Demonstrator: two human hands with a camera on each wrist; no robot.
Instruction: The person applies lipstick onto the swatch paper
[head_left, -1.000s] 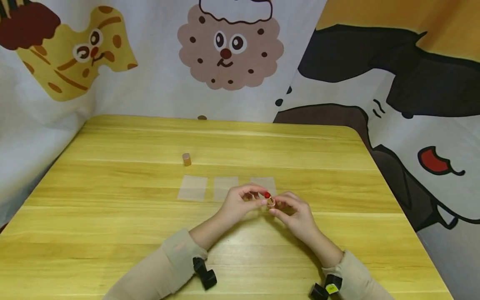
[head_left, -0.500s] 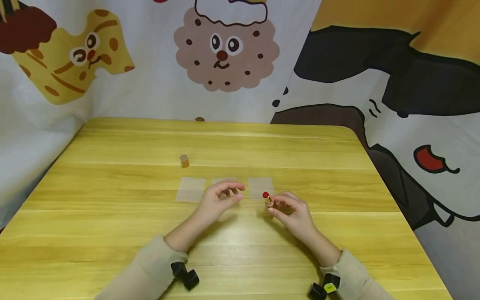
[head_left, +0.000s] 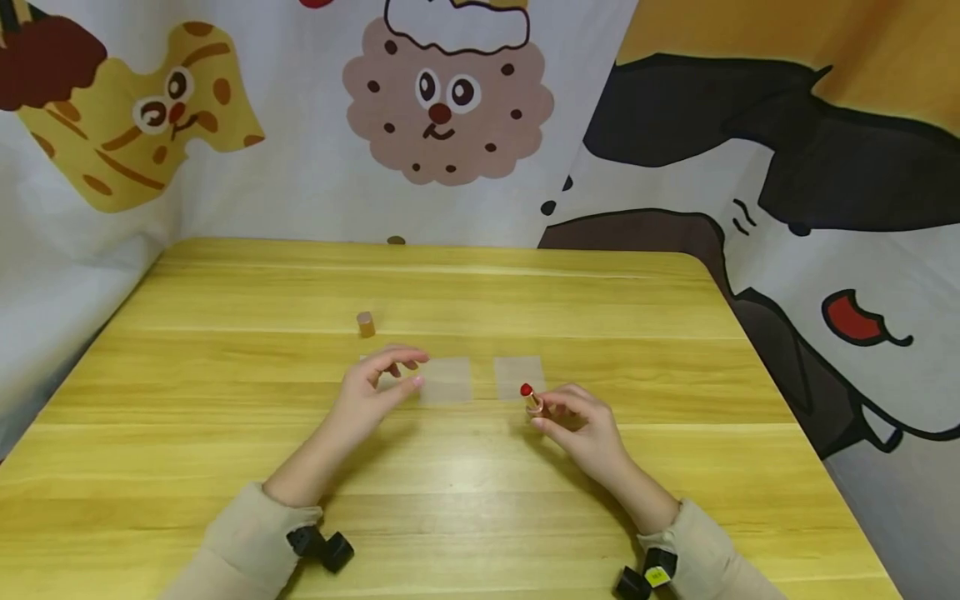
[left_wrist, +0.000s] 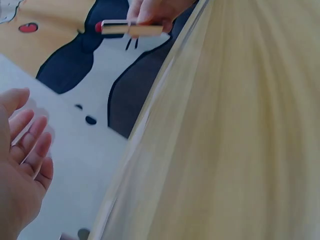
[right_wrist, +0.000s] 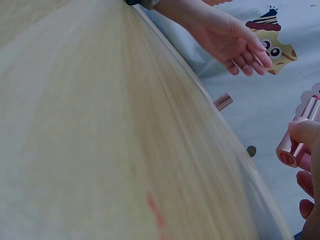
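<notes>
My right hand (head_left: 588,425) pinches an uncapped lipstick (head_left: 529,400) between thumb and fingers, its red tip pointing up and slightly left. The right wrist view shows the rose-gold base of the lipstick (right_wrist: 289,150) under my thumb. My left hand (head_left: 371,392) hovers over the left part of the table with loosely bent fingers and holds nothing; in the left wrist view the left hand (left_wrist: 22,165) has a bare palm. Beyond it, the lipstick cap (head_left: 365,324) stands upright on the table. A pale square sheet (head_left: 518,377) lies just behind the lipstick.
Another pale square (head_left: 448,380) lies mid-table, and a third is mostly hidden by my left hand. The wooden table (head_left: 465,517) ends at a printed curtain (head_left: 300,183). A red streak (right_wrist: 156,215) shows in the right wrist view.
My left hand has come away from the lipstick and moved left, toward the leftmost square. My right hand still holds the lipstick in nearly the same place.
</notes>
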